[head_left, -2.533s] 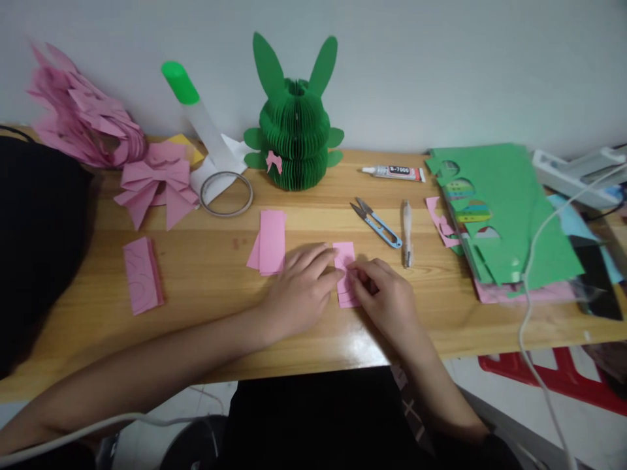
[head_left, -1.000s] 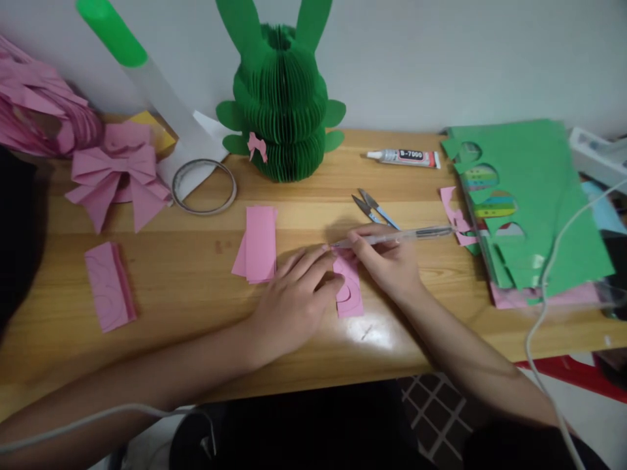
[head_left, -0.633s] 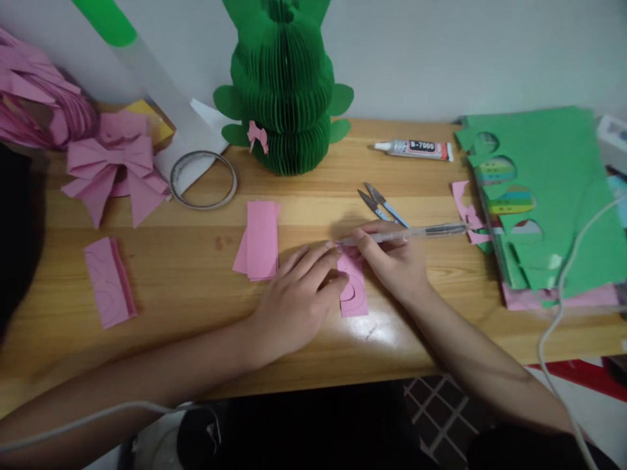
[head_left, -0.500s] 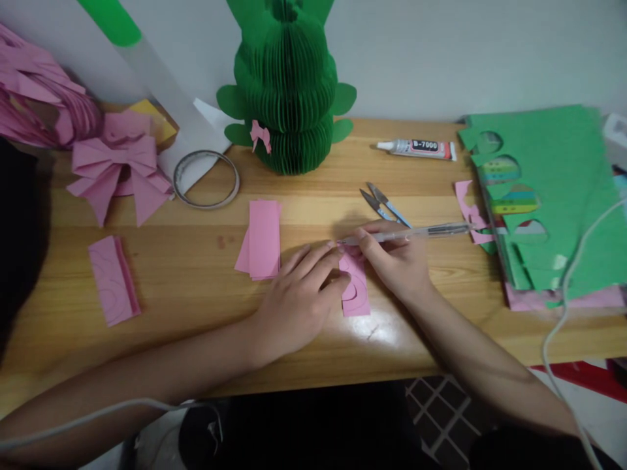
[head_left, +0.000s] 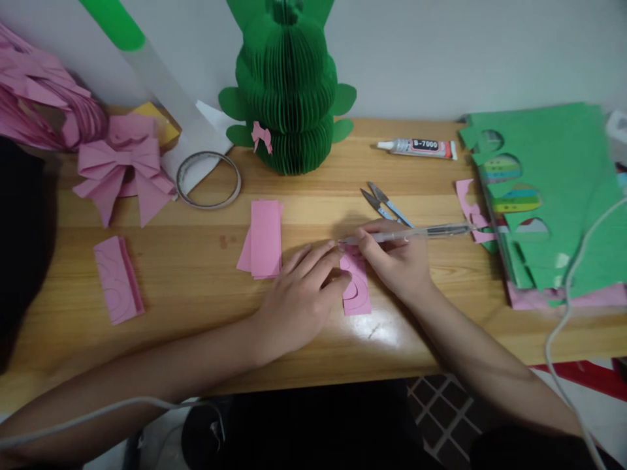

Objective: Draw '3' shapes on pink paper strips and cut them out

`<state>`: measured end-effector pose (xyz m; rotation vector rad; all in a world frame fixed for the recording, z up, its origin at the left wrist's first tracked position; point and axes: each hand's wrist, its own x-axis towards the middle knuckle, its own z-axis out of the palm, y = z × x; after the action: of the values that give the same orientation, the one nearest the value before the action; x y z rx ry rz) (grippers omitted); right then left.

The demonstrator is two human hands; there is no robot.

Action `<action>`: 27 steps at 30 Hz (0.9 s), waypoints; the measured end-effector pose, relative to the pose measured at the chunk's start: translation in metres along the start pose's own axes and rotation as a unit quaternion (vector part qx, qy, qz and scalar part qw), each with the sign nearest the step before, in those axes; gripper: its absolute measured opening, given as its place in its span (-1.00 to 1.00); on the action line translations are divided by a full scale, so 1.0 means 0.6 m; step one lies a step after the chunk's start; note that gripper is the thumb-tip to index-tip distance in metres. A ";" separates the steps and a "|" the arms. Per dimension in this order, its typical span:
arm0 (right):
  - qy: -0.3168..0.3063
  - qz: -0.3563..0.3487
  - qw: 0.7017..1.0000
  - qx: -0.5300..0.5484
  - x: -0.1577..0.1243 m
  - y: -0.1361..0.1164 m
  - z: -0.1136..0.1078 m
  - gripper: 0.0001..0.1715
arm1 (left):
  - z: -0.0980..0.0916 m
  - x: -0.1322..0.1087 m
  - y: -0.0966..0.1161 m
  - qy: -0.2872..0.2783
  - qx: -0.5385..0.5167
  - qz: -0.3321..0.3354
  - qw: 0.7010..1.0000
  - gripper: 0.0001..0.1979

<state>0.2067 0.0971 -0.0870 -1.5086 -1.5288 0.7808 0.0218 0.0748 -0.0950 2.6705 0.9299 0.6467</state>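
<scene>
My right hand (head_left: 396,258) is closed round a clear pen (head_left: 431,231), whose tip meets the top of a small pink paper strip (head_left: 360,297). Curved lines are drawn on that strip, and part of it lies under my fingers. My left hand (head_left: 306,294) lies flat with fingers stretched out, its fingertips and thumb pressing the strip's left edge. Just left of it is a stack of plain pink paper pieces (head_left: 266,238). A folded pink piece with drawn curves (head_left: 115,281) rests farther left. Thread snips (head_left: 385,202) lie beyond my right hand.
A green honeycomb-paper figure (head_left: 289,91) stands at the back. Nearby are a tape roll (head_left: 234,189), a pink paper bow (head_left: 122,163) and a glue tube (head_left: 424,149). Green sheets with cut-outs (head_left: 568,176) lie right, crossed by a white cable (head_left: 568,294).
The whole view has shifted very slightly. Both hands, the pen and the pink strip keep nearly the same places.
</scene>
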 end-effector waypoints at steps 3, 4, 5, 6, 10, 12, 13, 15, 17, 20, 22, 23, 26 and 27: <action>0.007 0.006 1.000 0.001 0.000 0.000 0.000 -0.81 | 0.000 -0.001 -0.001 -0.003 -0.003 0.000 1.000 -0.68; 0.009 0.006 1.000 0.001 0.000 0.000 0.000 -0.82 | 0.000 -0.002 -0.001 -0.004 -0.002 -0.001 1.000 -0.68; 0.012 0.004 1.000 0.003 -0.001 0.001 0.000 -0.82 | 0.000 -0.002 -0.001 -0.005 -0.002 -0.003 1.000 -0.68; 0.013 0.001 1.000 0.004 -0.001 0.001 0.000 -0.83 | 0.000 -0.002 -0.001 -0.005 -0.001 -0.003 1.000 -0.68; 0.010 -0.005 1.000 -0.005 -0.001 0.000 -0.001 -0.83 | 0.001 -0.003 -0.001 -0.006 -0.013 -0.001 1.000 -0.69; 0.012 -0.006 1.000 -0.010 -0.001 -0.001 -0.001 -0.83 | 0.002 -0.003 -0.002 -0.005 -0.020 -0.001 1.000 -0.70; 0.015 -0.009 1.000 -0.012 -0.001 -0.001 -0.002 -0.82 | 0.002 -0.003 -0.002 -0.006 -0.022 0.000 1.000 -0.70; 0.023 -0.015 1.000 -0.011 -0.001 -0.001 -0.002 -0.82 | 0.003 -0.003 -0.002 -0.006 -0.020 0.001 1.000 -0.70; 0.025 -0.019 0.999 -0.009 -0.001 -0.001 -0.003 -0.81 | 0.003 -0.003 -0.002 -0.005 -0.015 0.000 1.000 -0.70; 0.029 -0.023 0.999 -0.008 -0.002 0.000 -0.003 -0.82 | 0.002 -0.002 -0.002 0.006 -0.008 0.002 1.000 -0.69; 0.031 -0.019 0.999 -0.002 -0.003 0.000 -0.002 -0.82 | 0.002 -0.002 -0.002 0.011 -0.007 0.006 1.000 -0.68; 0.032 -0.014 0.999 0.006 -0.003 0.001 -0.001 -0.82 | 0.002 -0.002 -0.002 0.012 -0.007 0.007 1.000 -0.68; 0.033 -0.003 0.999 0.032 -0.004 0.001 0.001 -0.81 | 0.001 -0.001 -0.002 0.010 -0.009 0.006 1.000 -0.68; 0.034 -0.004 0.999 0.036 -0.004 0.001 0.002 -0.81 | 0.001 0.000 -0.002 0.009 -0.009 0.005 1.000 -0.68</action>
<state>0.2062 0.0949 -0.0886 -1.4603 -1.4401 0.7649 0.0211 0.0757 -0.0961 2.6588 0.9119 0.6795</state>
